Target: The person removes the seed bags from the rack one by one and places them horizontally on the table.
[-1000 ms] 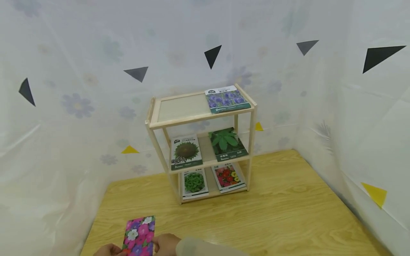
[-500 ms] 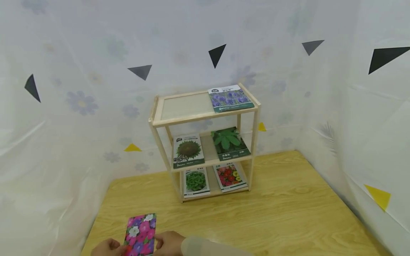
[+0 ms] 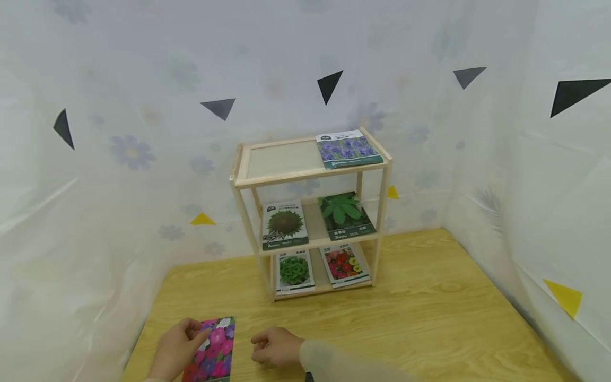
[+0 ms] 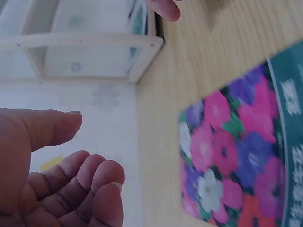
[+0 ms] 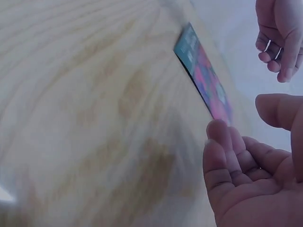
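A seed packet point(image 3: 217, 350) printed with pink, purple and white flowers lies on the wooden table near the front left. My left hand point(image 3: 176, 347) is over its left edge in the head view, hiding part of it. The left wrist view shows that hand point(image 4: 71, 175) with thumb and loosely bent fingers apart, nothing between them. To the right of the packet is my right hand point(image 3: 277, 346), a strip of table between them. Seen from the right wrist, its fingers point(image 5: 218, 156) are relaxed, the thumb stands apart and the hand holds nothing.
A three-tier wooden shelf point(image 3: 310, 244) stands toward the back. It bears a lavender packet point(image 3: 348, 149) on top, a sunflower packet point(image 3: 285, 225) and a green-leaf packet point(image 3: 346, 215) midway, and two more packets at the bottom. Patterned sheeting point(image 3: 272, 63) surrounds the table point(image 3: 429, 318).
Both hands have let go of the flower packet, which now lies on the table. The right hand has drawn away to the right; the left has risen over the packet's upper left.
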### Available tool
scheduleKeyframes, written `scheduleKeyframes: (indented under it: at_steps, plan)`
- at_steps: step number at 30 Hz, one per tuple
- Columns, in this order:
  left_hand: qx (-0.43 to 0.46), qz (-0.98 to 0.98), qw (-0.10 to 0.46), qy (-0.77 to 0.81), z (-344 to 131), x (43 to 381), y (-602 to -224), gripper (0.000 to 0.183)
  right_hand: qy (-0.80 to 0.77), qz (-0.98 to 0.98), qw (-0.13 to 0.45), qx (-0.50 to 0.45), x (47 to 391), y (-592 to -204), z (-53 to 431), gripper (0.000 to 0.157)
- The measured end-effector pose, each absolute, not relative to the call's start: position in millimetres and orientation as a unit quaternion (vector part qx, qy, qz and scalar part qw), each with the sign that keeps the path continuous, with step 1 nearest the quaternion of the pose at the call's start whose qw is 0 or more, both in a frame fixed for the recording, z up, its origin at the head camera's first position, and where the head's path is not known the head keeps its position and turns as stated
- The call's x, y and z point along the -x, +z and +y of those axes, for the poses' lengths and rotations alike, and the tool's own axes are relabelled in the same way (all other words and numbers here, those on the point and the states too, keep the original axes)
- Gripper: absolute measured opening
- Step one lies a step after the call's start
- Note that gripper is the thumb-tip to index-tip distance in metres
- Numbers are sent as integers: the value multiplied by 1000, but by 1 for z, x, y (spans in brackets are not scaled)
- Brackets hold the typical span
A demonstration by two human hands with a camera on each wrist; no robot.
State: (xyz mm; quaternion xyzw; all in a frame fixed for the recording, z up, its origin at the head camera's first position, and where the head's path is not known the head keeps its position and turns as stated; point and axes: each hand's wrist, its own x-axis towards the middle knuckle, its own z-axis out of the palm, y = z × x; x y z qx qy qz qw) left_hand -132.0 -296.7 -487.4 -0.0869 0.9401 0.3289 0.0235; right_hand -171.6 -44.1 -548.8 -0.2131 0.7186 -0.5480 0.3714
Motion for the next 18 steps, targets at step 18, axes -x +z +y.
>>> scheduleKeyframes:
  at_steps: [18]
  plan:
    - [-68,926,-117,351,-207,140,-426,25,-562,747,194,299,198,-446,95,36]
